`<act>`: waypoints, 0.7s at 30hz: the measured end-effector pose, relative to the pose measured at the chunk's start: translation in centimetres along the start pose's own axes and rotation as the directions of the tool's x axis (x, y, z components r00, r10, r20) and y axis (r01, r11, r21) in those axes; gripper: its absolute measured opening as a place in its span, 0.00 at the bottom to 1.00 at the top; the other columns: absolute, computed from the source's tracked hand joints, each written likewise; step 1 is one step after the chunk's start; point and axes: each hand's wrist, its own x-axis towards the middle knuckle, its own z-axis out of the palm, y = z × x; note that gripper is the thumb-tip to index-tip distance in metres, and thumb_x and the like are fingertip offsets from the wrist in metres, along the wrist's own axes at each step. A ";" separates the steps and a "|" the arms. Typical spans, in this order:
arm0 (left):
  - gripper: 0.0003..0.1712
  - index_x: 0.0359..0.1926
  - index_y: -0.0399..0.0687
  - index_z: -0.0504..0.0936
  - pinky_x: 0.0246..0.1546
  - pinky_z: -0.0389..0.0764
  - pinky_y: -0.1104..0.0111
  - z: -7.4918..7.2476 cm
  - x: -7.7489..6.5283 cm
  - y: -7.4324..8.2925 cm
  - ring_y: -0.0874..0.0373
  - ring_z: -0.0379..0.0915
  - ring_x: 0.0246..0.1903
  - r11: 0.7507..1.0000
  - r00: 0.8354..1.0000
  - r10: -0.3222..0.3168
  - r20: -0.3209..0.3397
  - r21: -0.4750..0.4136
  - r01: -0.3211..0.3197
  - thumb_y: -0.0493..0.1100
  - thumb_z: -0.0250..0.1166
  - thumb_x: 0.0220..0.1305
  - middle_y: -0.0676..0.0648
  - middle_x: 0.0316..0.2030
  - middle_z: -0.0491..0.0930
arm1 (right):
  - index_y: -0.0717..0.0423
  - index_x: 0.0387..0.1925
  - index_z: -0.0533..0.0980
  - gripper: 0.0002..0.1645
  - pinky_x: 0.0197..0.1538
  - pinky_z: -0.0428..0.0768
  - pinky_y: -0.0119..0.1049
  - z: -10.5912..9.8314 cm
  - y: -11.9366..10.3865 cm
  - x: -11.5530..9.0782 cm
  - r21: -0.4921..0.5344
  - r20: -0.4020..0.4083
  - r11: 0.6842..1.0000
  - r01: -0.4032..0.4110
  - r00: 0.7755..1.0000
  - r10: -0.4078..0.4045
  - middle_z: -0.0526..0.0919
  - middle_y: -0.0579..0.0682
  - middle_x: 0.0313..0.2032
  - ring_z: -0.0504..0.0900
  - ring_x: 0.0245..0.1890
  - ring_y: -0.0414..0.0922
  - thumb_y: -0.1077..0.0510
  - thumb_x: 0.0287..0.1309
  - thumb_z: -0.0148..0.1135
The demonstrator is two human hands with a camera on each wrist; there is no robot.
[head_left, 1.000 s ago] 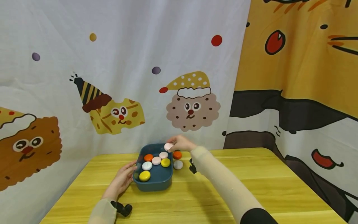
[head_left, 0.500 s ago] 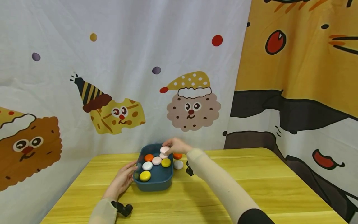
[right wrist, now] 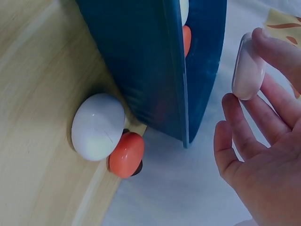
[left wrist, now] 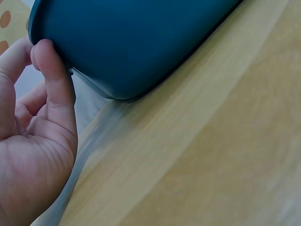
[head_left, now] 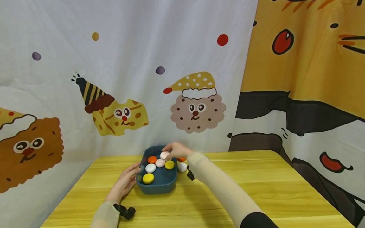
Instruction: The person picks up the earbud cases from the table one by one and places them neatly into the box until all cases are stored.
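Observation:
In the head view, my right hand (head_left: pixel 177 150) pinches a pale pink rounded disc (head_left: pixel 164 155) between thumb and fingers, above the far right part of the blue plastic box (head_left: pixel 158 189). Seen from the right wrist, this pink disc (right wrist: pixel 248 70) is on edge and clear of the box wall. Inside the box lie an orange disc (head_left: pixel 152 160), another pale pink disc (head_left: pixel 160 163), a white disc (head_left: pixel 150 168) and two yellow discs (head_left: pixel 148 178). My left hand (head_left: pixel 124 183) rests at the box's left side, fingertips against its wall near the rim.
A white disc (head_left: pixel 182 167) and an orange disc (right wrist: pixel 126 155) lie on the wooden table (head_left: pixel 228 183) just right of the box, side by side. A printed curtain (head_left: pixel 128 38) hangs behind the table's far edge.
My right hand has moved left and slightly down with the pink disc, from above the box's right rim to over the discs inside. The left hand stays at the box.

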 end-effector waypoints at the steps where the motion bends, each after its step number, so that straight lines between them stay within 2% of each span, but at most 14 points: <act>1: 0.34 0.73 0.40 0.57 0.24 0.76 0.77 0.0 0.0 0.0 0.66 0.75 0.24 1.000 1.000 0.001 -0.001 0.004 -0.001 0.39 0.58 0.70 0.52 0.37 0.82 | 0.53 0.56 0.79 0.30 0.52 0.76 0.35 0.1 -0.1 0.0 -0.004 0.006 1.000 -0.002 1.000 0.002 0.81 0.44 0.51 0.78 0.50 0.42 0.55 0.50 0.75; 6: 0.34 0.73 0.41 0.58 0.22 0.75 0.77 0.0 0.0 -0.1 0.65 0.73 0.23 1.000 1.000 0.000 -0.002 0.014 0.000 0.40 0.58 0.70 0.52 0.37 0.81 | 0.52 0.55 0.80 0.29 0.54 0.74 0.36 0.5 -0.6 0.0 -0.013 0.025 1.000 -0.013 1.000 0.013 0.81 0.44 0.51 0.77 0.52 0.42 0.55 0.49 0.75; 12: 0.33 0.74 0.41 0.57 0.23 0.75 0.76 0.0 0.0 0.0 0.65 0.73 0.23 1.000 1.000 -0.005 0.000 0.018 0.005 0.40 0.57 0.71 0.51 0.40 0.81 | 0.51 0.53 0.81 0.27 0.52 0.75 0.33 1.1 -0.6 0.4 -0.021 0.039 1.000 0.006 0.999 -0.005 0.82 0.43 0.50 0.77 0.50 0.40 0.56 0.48 0.76; 21: 0.34 0.73 0.39 0.57 0.23 0.74 0.76 -0.1 0.0 -0.1 0.66 0.72 0.22 1.000 1.000 0.014 -0.003 0.027 -0.013 0.40 0.57 0.71 0.51 0.40 0.81 | 0.48 0.50 0.82 0.24 0.51 0.75 0.34 1.7 -1.1 1.0 0.021 0.089 1.000 -0.015 0.996 0.013 0.82 0.41 0.47 0.77 0.48 0.40 0.56 0.47 0.76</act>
